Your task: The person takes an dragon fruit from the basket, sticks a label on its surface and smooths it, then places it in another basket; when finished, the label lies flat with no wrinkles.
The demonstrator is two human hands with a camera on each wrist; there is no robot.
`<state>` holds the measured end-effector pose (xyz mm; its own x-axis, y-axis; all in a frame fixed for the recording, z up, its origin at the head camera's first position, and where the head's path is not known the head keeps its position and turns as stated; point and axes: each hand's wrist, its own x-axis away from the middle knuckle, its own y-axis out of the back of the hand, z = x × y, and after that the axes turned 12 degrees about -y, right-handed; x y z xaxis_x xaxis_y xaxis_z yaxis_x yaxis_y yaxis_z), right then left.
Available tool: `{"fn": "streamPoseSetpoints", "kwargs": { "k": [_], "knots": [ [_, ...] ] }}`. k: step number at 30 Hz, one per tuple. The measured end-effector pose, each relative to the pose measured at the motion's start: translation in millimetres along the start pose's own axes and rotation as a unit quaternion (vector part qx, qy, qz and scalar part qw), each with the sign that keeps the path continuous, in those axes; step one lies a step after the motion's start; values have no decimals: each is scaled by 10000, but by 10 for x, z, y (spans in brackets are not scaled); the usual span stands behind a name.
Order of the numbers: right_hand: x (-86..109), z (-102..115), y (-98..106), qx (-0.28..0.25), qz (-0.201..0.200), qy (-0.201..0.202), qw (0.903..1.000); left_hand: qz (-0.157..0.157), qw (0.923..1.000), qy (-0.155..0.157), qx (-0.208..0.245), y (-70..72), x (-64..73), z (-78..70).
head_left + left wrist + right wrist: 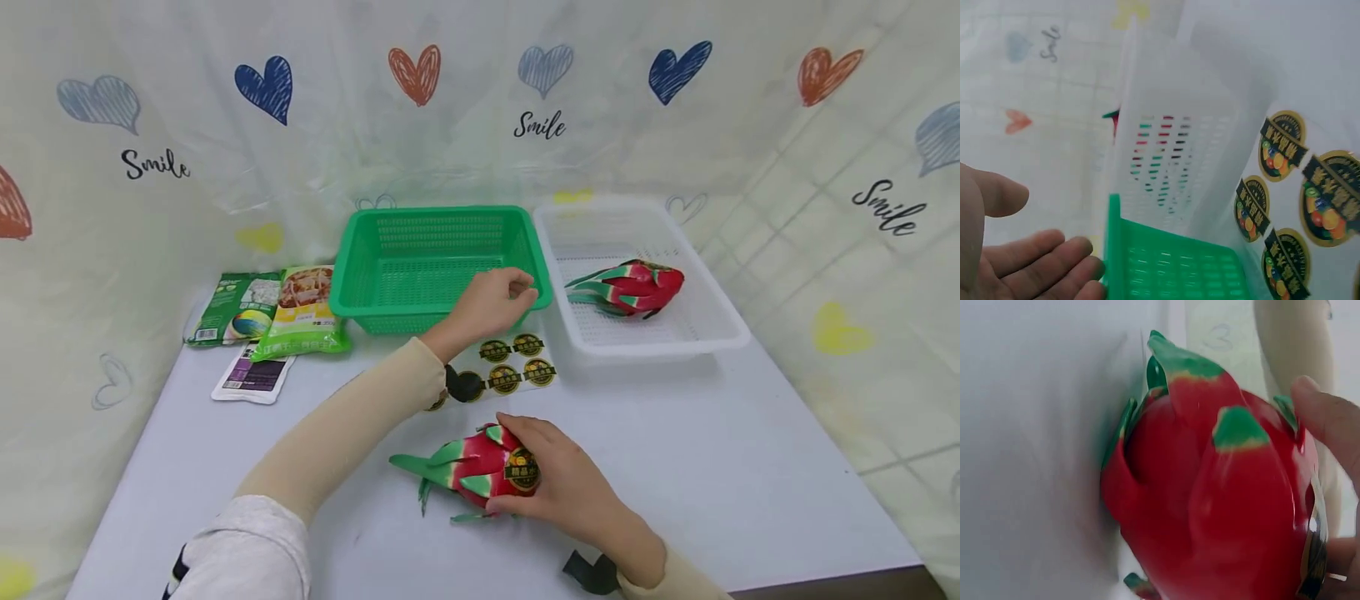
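My right hand (572, 483) grips a red dragon fruit (480, 465) with green-tipped scales, lying on the table near me. A round black-and-gold sticker (521, 469) is on its near end, beside my thumb. In the right wrist view the dragon fruit (1222, 506) fills the middle, with a finger (1329, 419) against it. My left hand (495, 302) is over the front right corner of the green basket (435, 312), fingers loosely bent and holding nothing. The left wrist view shows its fingers (1047, 262) beside the green rim. A sheet of similar stickers (504, 379) lies below that forearm.
Right of the green basket stands a white basket (652, 346) with another dragon fruit (637, 287) inside. At the left lie a green packet (236, 308), a green-and-yellow food bag (303, 312) and a small purple-and-white pouch (255, 375). A heart-printed curtain (465, 125) closes the back.
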<state>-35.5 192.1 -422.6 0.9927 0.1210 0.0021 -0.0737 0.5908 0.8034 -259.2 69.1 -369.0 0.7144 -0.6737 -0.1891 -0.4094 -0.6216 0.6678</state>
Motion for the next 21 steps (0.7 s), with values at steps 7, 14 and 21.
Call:
{"fn": "streamPoseSetpoints", "kwargs": {
  "k": [7, 14, 21],
  "knots": [
    [17, 80, -78, 377, -438, 151, 9982, 218, 9958, 877, -175, -162, -478, 163],
    [-13, 16, -85, -95, -289, 238, 9993, 364, 9907, 1296, -200, -292, -676, 212],
    [-93, -267, 175, -548, 280, 488, 9969, 238, 9903, 1306, -408, -356, -743, 139]
  ]
}}
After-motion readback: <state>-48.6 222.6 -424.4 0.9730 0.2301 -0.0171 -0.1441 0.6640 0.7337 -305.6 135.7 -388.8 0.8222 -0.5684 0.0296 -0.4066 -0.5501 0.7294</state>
